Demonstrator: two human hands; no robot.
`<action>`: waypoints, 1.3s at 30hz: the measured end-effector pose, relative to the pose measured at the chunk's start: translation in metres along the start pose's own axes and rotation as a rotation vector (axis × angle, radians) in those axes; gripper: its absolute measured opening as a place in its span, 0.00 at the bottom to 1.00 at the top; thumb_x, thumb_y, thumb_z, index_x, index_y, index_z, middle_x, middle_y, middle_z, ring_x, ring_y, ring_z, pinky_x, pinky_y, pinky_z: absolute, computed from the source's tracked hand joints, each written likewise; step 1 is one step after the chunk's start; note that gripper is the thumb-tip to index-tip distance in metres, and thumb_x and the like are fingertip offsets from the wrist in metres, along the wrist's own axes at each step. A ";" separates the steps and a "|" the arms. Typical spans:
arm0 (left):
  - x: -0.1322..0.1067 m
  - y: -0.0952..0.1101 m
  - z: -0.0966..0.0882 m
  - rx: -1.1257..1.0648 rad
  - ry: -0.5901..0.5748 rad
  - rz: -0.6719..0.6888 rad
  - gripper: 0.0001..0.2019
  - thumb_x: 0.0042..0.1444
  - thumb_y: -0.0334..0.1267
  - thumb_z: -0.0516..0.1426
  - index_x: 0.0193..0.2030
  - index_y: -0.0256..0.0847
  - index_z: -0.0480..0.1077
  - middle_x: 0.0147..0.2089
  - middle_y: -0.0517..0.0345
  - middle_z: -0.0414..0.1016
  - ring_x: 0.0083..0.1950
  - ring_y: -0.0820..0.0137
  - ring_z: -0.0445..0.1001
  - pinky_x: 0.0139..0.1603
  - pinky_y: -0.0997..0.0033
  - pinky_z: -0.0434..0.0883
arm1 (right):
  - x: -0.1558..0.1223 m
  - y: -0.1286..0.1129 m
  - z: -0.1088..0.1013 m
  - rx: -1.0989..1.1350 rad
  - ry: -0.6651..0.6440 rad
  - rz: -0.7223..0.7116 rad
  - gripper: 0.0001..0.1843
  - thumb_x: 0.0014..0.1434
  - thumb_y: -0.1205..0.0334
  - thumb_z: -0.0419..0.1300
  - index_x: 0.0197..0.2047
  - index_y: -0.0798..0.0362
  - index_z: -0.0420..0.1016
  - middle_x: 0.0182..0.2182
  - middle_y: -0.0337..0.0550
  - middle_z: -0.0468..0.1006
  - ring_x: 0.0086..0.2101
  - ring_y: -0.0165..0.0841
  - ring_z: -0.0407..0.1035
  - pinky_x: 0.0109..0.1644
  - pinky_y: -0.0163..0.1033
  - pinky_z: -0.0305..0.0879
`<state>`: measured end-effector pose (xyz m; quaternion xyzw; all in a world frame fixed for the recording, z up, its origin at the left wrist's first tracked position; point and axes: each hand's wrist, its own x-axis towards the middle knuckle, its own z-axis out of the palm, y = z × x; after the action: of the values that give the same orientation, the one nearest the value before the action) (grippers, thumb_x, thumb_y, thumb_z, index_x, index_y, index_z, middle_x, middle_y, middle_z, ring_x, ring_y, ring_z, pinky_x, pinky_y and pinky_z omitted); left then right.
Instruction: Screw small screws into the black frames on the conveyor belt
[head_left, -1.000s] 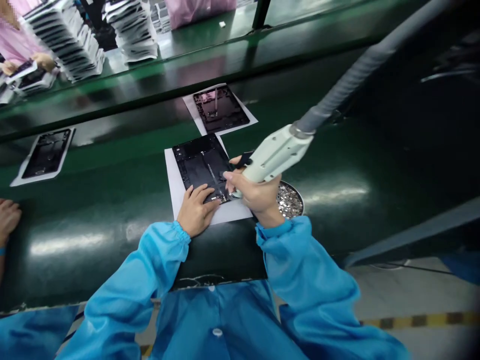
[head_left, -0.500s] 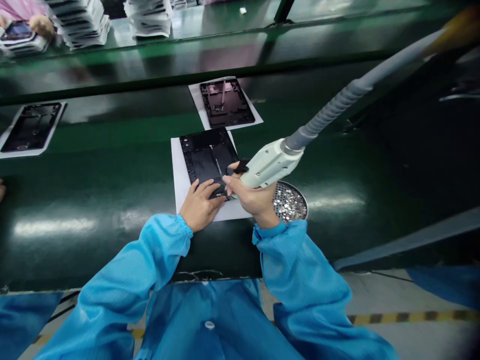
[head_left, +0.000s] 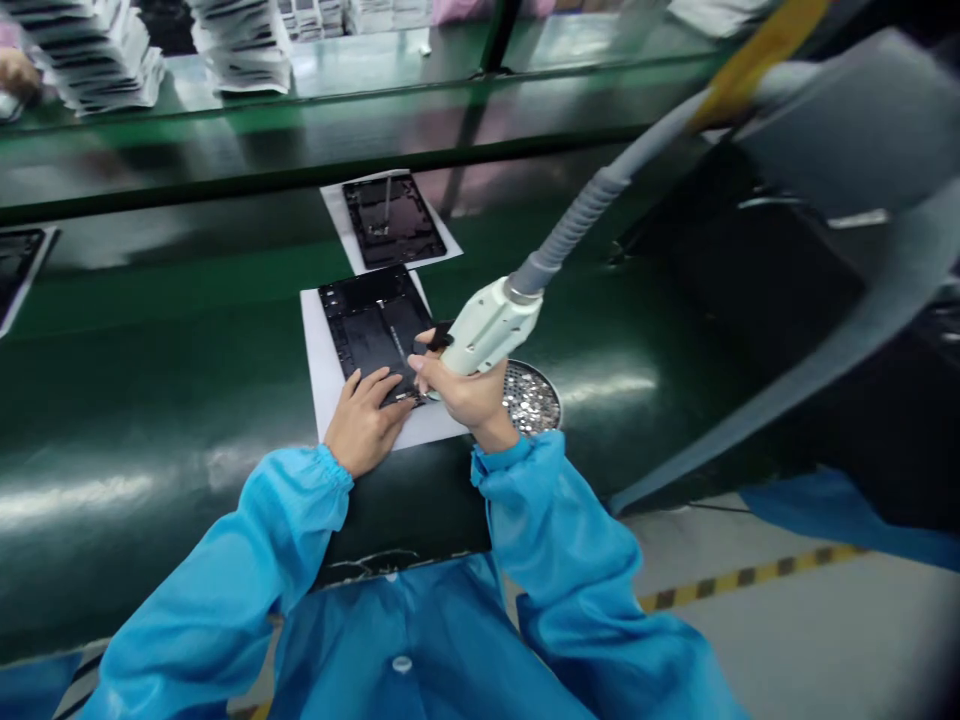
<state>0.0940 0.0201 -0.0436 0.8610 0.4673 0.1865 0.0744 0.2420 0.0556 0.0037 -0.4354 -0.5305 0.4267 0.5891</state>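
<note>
A black tablet housing (head_left: 373,335) lies on a white sheet of paper (head_left: 321,380), a thin strip running down its middle. My left hand (head_left: 366,420) rests on its lower edge with the fingers apart. My right hand (head_left: 472,395) is wrapped round a pale green handheld tool (head_left: 491,325) on a grey hose. The tool's lower end points to the housing's lower right corner, where fingers hide its tip. A round dish (head_left: 531,398) of small silvery metal pieces stands beside my right hand.
Behind lies a second open tablet housing (head_left: 394,225) on paper; another (head_left: 15,265) shows at the left edge. Stacks of paper-interleaved pieces (head_left: 240,45) stand on the raised shelf. The hose (head_left: 581,225) runs up to the right. A co-worker's hand (head_left: 19,75) is at far left.
The view has swung to the right, so the bench's contents appear farther left. Both hands keep their places at the housing, the right one still round the tool.
</note>
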 end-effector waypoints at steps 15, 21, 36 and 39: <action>-0.002 -0.005 0.002 -0.015 0.078 0.019 0.14 0.64 0.37 0.52 0.49 0.43 0.76 0.57 0.46 0.73 0.64 0.54 0.66 0.64 0.41 0.59 | 0.048 0.019 -0.094 -0.086 0.372 -0.198 0.10 0.43 0.66 0.65 0.32 0.50 0.72 0.12 0.27 0.66 0.13 0.27 0.61 0.19 0.36 0.63; -0.004 -0.006 0.002 -0.009 0.090 0.025 0.14 0.64 0.38 0.52 0.50 0.43 0.75 0.56 0.47 0.74 0.64 0.55 0.65 0.65 0.42 0.59 | 0.051 0.021 -0.093 -0.140 0.378 -0.202 0.09 0.44 0.65 0.64 0.33 0.50 0.72 0.13 0.26 0.65 0.14 0.27 0.61 0.19 0.36 0.63; -0.007 -0.008 0.000 0.020 0.131 0.043 0.12 0.63 0.38 0.53 0.48 0.40 0.75 0.56 0.47 0.74 0.64 0.55 0.66 0.65 0.43 0.57 | 0.051 0.016 -0.087 -0.111 0.380 -0.162 0.08 0.42 0.66 0.65 0.29 0.52 0.72 0.12 0.28 0.67 0.14 0.27 0.63 0.19 0.36 0.63; -0.008 -0.009 0.000 0.026 0.160 -0.013 0.12 0.63 0.40 0.54 0.47 0.40 0.76 0.56 0.46 0.74 0.64 0.53 0.66 0.65 0.41 0.56 | 0.051 0.016 -0.089 -0.102 0.374 -0.172 0.08 0.42 0.67 0.65 0.30 0.52 0.73 0.12 0.29 0.68 0.13 0.28 0.63 0.18 0.36 0.62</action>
<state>0.0829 0.0182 -0.0482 0.8411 0.4798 0.2481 0.0268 0.3335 0.1040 -0.0043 -0.4893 -0.4677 0.2593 0.6889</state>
